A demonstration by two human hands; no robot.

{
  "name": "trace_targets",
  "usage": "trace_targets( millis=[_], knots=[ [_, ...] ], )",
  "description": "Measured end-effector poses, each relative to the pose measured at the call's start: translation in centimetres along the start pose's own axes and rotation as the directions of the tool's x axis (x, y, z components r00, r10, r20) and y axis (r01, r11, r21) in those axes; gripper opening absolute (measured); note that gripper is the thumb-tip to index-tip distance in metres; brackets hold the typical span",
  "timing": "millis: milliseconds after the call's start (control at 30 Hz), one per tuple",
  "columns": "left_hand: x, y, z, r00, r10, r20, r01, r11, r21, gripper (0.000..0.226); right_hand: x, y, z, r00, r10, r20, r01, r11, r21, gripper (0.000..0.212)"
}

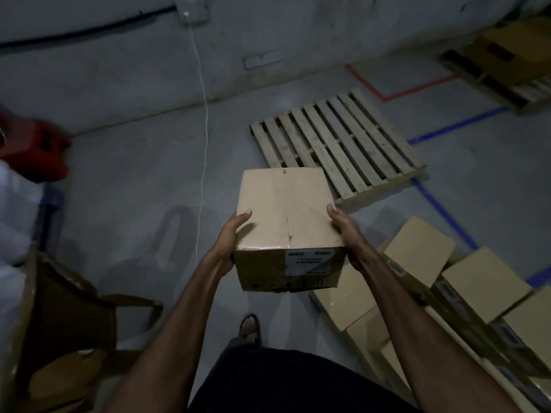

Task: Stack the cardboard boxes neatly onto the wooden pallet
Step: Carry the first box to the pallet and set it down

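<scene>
Carrying first box toward bare pallet

Carrying one cardboard box point(287, 210) at waist height, w/ the left hand point(231, 236) clamped on its left side and the right hand point(343, 231) on its right side; thumbs lie over the top edges, the other fingers are hidden under or behind the box. Box is in the air, above the floor, near corner of the wooden pallet point(337, 141) just beyond it. Pallet top shows no boxes yet. More boxes point(417, 251) sit in a loose pile on the floor to the right, near the right forearm.

Risks, as I judge them:
- Grip is side pressure only, no hand seen underneath, so box could slip if palms relax.
- White cord point(204, 138) hangs from the wall to the floor at left, poss. snag for a foot.
- Light is dim; slat gaps could catch a box edge, leaving it tilted.
- Sloppy first placement would throw off later rows.
</scene>
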State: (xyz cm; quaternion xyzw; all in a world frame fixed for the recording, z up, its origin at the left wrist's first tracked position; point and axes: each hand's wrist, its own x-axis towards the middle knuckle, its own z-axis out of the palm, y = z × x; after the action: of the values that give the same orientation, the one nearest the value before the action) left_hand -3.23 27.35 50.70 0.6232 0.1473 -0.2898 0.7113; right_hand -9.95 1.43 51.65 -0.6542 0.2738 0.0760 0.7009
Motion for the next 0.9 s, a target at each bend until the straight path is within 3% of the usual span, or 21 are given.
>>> trace_targets(
  millis=[133,300,433,567,900],
  knots=[
    [2.3,2.4,-2.3,1.0,0.004,-0.002,-0.004,1.0,-0.015,0.046,3.0,-2.1,2.7,1.0,0.014,0.005,-0.014,0.999,-0.05,0.054],
    [6.0,6.3,-5.9,0.999,-0.039,0.005,0.039,0.999,-0.031,0.05,6.8,-5.0,6.7,0.999,0.027,0.026,-0.026,0.999,-0.044,0.043],
    [8.6,9.4,-8.9,0.998,-0.063,0.002,0.063,0.997,-0.055,0.042,9.7,-7.2,10.7,1.0,0.027,0.014,-0.027,0.999,-0.047,0.056],
    [11.4,12.0,-12.1,0.999,-0.048,-0.002,0.048,0.998,-0.045,0.054,12.8,-8.8,14.4,1.0,0.001,0.005,-0.001,0.997,-0.077,0.061],
    [18.1,16.6,-15.0,0.998,-0.057,0.017,0.058,0.997,-0.057,0.054,20.4,-11.9,17.9,1.0,-0.011,0.002,0.012,0.997,-0.081,0.061]
  ],
)
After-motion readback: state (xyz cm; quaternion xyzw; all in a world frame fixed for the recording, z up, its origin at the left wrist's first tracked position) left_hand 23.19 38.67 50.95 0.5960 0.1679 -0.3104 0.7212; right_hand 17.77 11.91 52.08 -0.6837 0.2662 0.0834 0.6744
